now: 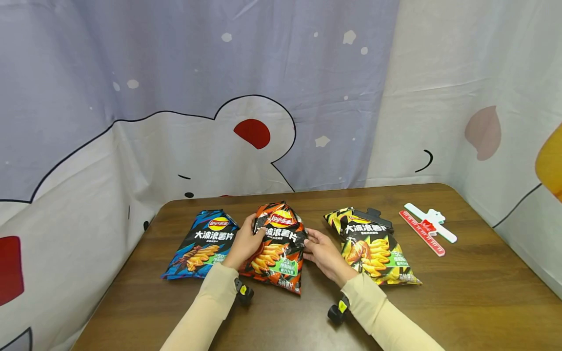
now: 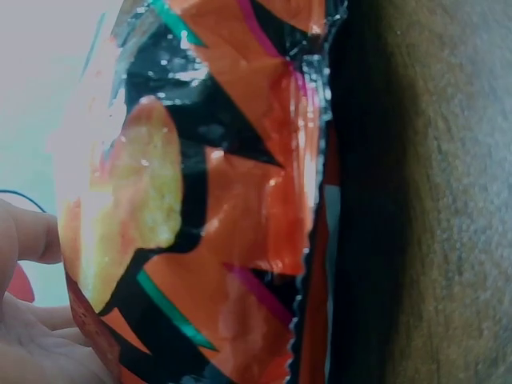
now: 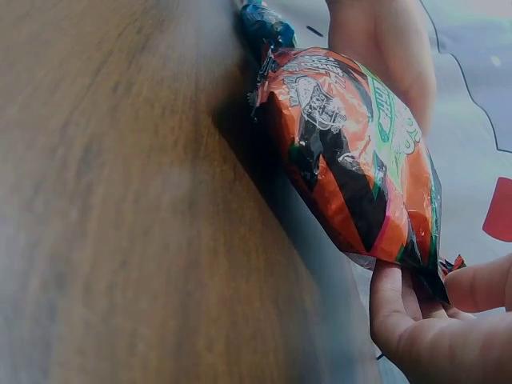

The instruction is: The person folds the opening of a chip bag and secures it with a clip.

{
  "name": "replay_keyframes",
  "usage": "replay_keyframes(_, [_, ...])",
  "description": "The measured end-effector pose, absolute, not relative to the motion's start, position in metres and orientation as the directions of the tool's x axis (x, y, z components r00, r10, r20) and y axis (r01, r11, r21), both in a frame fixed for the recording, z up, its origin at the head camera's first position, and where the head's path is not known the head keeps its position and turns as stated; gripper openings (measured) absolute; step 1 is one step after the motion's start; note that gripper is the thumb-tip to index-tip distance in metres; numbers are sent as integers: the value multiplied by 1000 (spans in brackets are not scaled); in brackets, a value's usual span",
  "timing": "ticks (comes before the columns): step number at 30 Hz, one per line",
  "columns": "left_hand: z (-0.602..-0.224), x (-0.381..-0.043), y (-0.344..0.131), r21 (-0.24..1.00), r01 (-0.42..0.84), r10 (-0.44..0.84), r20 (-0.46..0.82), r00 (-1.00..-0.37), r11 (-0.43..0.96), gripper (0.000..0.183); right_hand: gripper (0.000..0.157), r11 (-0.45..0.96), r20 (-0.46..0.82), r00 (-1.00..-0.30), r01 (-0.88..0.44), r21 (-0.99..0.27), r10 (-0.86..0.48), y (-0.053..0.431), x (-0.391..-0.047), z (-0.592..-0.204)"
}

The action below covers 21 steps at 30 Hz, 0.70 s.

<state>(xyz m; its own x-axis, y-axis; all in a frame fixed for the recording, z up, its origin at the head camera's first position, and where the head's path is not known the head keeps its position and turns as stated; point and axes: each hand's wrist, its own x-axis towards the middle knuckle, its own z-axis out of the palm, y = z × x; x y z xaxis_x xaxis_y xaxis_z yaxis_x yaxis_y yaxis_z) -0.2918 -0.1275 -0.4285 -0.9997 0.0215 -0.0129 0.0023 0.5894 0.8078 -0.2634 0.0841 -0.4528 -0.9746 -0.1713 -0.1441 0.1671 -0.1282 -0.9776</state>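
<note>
An orange-and-black bag of potato chips (image 1: pixel 274 233) is between my hands at the middle of the table. My left hand (image 1: pixel 247 243) grips its left side, thumb on the front. My right hand (image 1: pixel 325 254) pinches its right edge. In the left wrist view the chip bag (image 2: pixel 240 200) fills the middle, with part of the left hand (image 2: pixel 40 344) at lower left. The right wrist view shows the bag's lower end puffed up, its underside partly off the table, and the right hand (image 3: pixel 444 336) holding the edge between thumb and fingers.
A blue chip bag (image 1: pixel 197 243) lies just left of the orange one. To the right lies a yellow chip bag (image 1: pixel 373 256) with a black clip (image 1: pixel 373 219) across its top. Farther right, a red clip (image 1: pixel 434 243) and a white clip (image 1: pixel 447 235) overlap. A curtain (image 1: pixel 333 97) hangs behind the table.
</note>
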Motion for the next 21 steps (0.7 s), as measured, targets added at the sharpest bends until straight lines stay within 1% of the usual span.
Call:
replay_keyframes(13, [-424, -290, -127, 781, 32, 36, 12, -999, 624, 61, 46, -124, -129, -977, 150, -981, -168, 86, -260, -452])
replay_keyframes(21, [-418, -288, -129, 792, 65, 72, 27, -997, 607, 61, 45, -115, -118, -980, 137, -984, -158, 88, -260, -453])
